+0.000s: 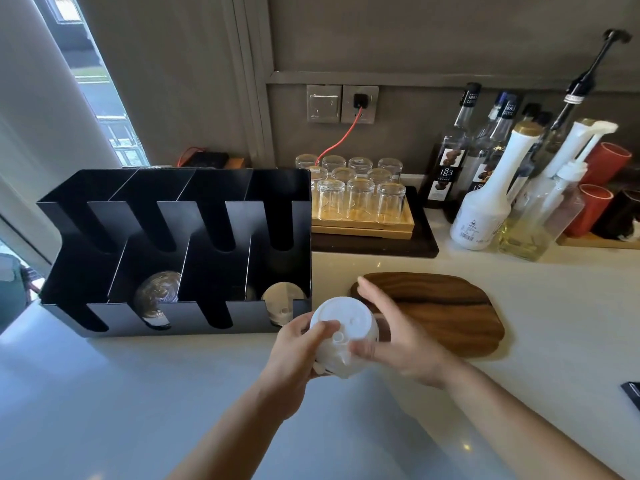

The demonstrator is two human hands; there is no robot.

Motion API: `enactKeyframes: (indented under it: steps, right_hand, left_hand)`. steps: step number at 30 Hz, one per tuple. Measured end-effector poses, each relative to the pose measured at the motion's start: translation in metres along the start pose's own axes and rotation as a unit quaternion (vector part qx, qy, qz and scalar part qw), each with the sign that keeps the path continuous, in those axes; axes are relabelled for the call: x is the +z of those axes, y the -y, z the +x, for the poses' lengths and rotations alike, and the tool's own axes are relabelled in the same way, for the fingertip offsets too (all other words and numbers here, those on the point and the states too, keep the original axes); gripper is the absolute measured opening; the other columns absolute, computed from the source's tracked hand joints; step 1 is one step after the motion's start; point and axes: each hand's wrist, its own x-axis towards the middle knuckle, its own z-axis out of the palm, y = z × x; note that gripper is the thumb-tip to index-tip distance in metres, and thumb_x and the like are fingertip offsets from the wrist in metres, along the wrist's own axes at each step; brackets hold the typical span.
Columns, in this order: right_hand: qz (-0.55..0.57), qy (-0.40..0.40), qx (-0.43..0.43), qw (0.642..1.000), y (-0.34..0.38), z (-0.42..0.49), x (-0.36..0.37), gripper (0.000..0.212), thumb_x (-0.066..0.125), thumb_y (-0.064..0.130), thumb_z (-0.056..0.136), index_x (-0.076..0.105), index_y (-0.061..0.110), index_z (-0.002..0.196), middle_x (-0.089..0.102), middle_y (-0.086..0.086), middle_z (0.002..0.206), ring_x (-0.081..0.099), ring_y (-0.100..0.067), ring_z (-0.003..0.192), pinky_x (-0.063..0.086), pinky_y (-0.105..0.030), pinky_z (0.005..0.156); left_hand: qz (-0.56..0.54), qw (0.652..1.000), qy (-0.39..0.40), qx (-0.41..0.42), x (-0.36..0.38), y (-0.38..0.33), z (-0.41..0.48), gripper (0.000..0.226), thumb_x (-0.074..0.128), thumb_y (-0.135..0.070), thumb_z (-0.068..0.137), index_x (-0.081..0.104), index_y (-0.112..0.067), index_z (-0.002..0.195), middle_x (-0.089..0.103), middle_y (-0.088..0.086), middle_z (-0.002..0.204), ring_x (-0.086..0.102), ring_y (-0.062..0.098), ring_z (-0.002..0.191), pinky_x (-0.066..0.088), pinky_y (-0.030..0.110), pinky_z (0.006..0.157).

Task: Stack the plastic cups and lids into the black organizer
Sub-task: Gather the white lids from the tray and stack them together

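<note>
A black organizer (pixel 166 317) with several slotted compartments stands on the white counter at the left. Clear plastic cups (pixel 156 294) lie in its second compartment, and white lids (pixel 282 299) sit in the rightmost one. Just in front of the organizer's right corner I hold a stack of white lids (pixel 341 336) between both hands. My left hand (pixel 298 344) grips the stack from the left, with the thumb across the top lid. My right hand (pixel 398 341) holds it from the right, fingers spread along its side.
A dark wooden board (pixel 443 306) lies right of my hands. Behind it, upturned glasses (pixel 360 199) stand on a wooden tray, with syrup bottles (pixel 485 188) and red cups (pixel 602 181) at the back right. A dark object (pixel 632 393) sits at the right edge.
</note>
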Motion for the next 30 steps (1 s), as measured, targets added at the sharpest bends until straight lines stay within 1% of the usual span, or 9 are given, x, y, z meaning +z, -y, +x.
enactKeyframes:
  steps: [2, 4, 6, 9, 13, 18, 22, 25, 30]
  right_hand:
    - [0.137, -0.032, 0.063, 0.988, -0.005, -0.001, 0.009, 0.108, 0.073, 0.076, 0.061, 0.027, 0.039, 0.152, 0.044, 0.016, 0.148, 0.054, -0.01, 0.126, 0.05, -0.039, 0.103]
    - [0.204, -0.035, 0.081, 0.975, -0.01, -0.002, 0.021, 0.083, 0.07, 0.071, 0.07, 0.046, 0.037, 0.141, 0.062, 0.006, 0.131, 0.065, -0.017, 0.113, 0.057, -0.043, 0.092]
    - [0.239, -0.057, 0.076, 0.966, -0.009, -0.001, 0.032, 0.053, 0.066, 0.059, 0.079, 0.06, 0.035, 0.126, 0.071, 0.0, 0.115, 0.068, -0.022, 0.105, 0.06, -0.042, 0.085]
    - [0.26, -0.1, 0.073, 0.957, -0.005, 0.002, 0.041, 0.037, 0.065, 0.046, 0.081, 0.068, 0.028, 0.114, 0.074, -0.005, 0.103, 0.068, -0.028, 0.099, 0.059, -0.036, 0.073]
    - [0.263, -0.119, 0.06, 0.956, -0.004, -0.001, 0.041, 0.033, 0.067, 0.039, 0.082, 0.07, 0.028, 0.113, 0.074, -0.003, 0.103, 0.067, -0.029, 0.101, 0.058, -0.035, 0.07]
    - [0.27, -0.142, 0.056, 0.951, -0.006, -0.004, 0.041, 0.028, 0.072, 0.027, 0.086, 0.07, 0.029, 0.114, 0.075, -0.003, 0.104, 0.068, -0.03, 0.099, 0.056, -0.035, 0.065]
    - [0.278, -0.165, 0.06, 0.944, -0.001, -0.004, 0.039, 0.042, 0.072, 0.032, 0.07, 0.069, 0.033, 0.112, 0.073, -0.003, 0.103, 0.067, -0.034, 0.098, 0.055, -0.036, 0.063]
    - [0.253, -0.137, 0.054, 0.956, 0.002, -0.002, 0.033, 0.044, 0.071, 0.037, 0.069, 0.067, 0.035, 0.112, 0.072, -0.003, 0.105, 0.065, -0.033, 0.1, 0.057, -0.04, 0.067]
    - [0.21, -0.107, 0.043, 0.971, 0.005, -0.002, 0.032, 0.043, 0.069, 0.041, 0.07, 0.065, 0.041, 0.113, 0.071, 0.004, 0.104, 0.066, -0.027, 0.1, 0.059, -0.046, 0.076]
  left_hand:
    - [-0.002, 1.0, -0.014, 0.003, -0.002, 0.0, 0.001, 0.048, 0.071, -0.038, 0.075, 0.072, -0.019, 0.118, 0.074, 0.017, 0.111, 0.069, 0.041, 0.106, 0.061, 0.04, 0.07]
    - [-0.004, 1.0, -0.018, 0.01, -0.003, 0.0, 0.003, 0.049, 0.072, -0.038, 0.075, 0.071, -0.018, 0.12, 0.074, 0.016, 0.112, 0.069, 0.04, 0.106, 0.063, 0.045, 0.075]
    - [-0.003, 1.0, -0.018, 0.013, -0.002, -0.001, 0.002, 0.048, 0.072, -0.037, 0.077, 0.071, -0.016, 0.12, 0.074, 0.016, 0.111, 0.069, 0.041, 0.106, 0.063, 0.046, 0.076]
    - [0.001, 1.0, -0.021, 0.014, -0.001, -0.004, 0.001, 0.046, 0.072, -0.035, 0.08, 0.069, -0.015, 0.121, 0.073, 0.015, 0.112, 0.068, 0.039, 0.107, 0.062, 0.04, 0.071]
    - [0.002, 1.0, -0.018, 0.02, 0.001, -0.005, 0.0, 0.04, 0.071, -0.028, 0.08, 0.071, -0.014, 0.117, 0.074, 0.012, 0.107, 0.067, 0.034, 0.106, 0.062, 0.039, 0.07]
    - [-0.002, 0.999, -0.012, 0.035, 0.002, -0.004, -0.003, 0.038, 0.069, -0.027, 0.076, 0.075, -0.015, 0.111, 0.075, 0.015, 0.103, 0.068, 0.041, 0.106, 0.059, 0.044, 0.073]
    - [-0.017, 0.998, -0.016, 0.053, 0.006, -0.006, -0.01, 0.046, 0.071, -0.031, 0.072, 0.074, -0.018, 0.116, 0.075, 0.014, 0.106, 0.067, 0.04, 0.106, 0.059, 0.045, 0.074]
    - [-0.027, 0.997, -0.027, 0.06, 0.009, -0.009, -0.018, 0.043, 0.07, -0.032, 0.074, 0.073, -0.022, 0.117, 0.075, 0.01, 0.106, 0.069, 0.035, 0.104, 0.059, 0.037, 0.07]
    - [-0.023, 0.999, 0.001, 0.048, 0.002, -0.015, -0.028, 0.04, 0.069, -0.032, 0.079, 0.071, -0.027, 0.119, 0.075, 0.011, 0.11, 0.069, 0.036, 0.106, 0.058, 0.041, 0.077]
